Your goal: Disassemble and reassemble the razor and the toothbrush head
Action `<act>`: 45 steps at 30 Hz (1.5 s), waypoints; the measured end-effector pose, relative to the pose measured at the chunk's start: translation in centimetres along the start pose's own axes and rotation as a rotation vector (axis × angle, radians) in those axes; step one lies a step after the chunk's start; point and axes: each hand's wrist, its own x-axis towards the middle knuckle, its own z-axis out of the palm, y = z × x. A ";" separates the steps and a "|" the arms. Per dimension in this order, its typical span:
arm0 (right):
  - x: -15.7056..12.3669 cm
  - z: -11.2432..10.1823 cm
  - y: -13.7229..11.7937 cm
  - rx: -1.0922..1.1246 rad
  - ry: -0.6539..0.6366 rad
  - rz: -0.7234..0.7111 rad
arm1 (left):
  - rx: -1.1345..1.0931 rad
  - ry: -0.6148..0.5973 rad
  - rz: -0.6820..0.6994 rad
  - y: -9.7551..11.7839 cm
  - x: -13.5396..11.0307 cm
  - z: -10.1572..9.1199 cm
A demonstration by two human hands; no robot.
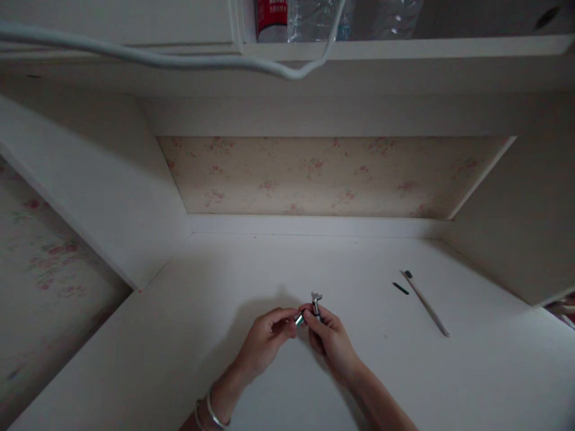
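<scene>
Over the white desktop, my two hands meet close together. My left hand (pixel 264 340) pinches a small shiny piece (pixel 299 319) with a silver and greenish gleam between thumb and fingertips; its exact kind is too small to make out. My right hand (pixel 331 342) is closed around a small silver metal tool (pixel 317 298) whose wide, forked head points up and away from me. The fingers hide the tool's lower part. Thumb and fingertips of the right hand also reach the shiny piece's near end, where I cannot tell whether the two parts join.
A slim white stick (pixel 429 307) with a dark tip and a short black strip (pixel 401 288) lie on the desktop (pixel 215 269) at right. White side panels flank it. A pale cable (pixel 179 60) hangs across the top, before a shelf (pixel 404 49) with clear bottles (pixel 309 21).
</scene>
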 end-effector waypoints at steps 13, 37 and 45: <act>-0.6 -0.2 -0.5 0.126 -0.120 0.002 | 0.098 -0.148 0.140 1.2 -0.4 -0.3; -1.2 0.3 -1.4 0.243 -0.196 0.144 | 0.413 0.096 0.306 1.9 -0.8 0.2; -1.2 0.3 -1.3 0.279 -0.166 0.148 | 0.453 0.174 0.377 1.6 -1.1 0.6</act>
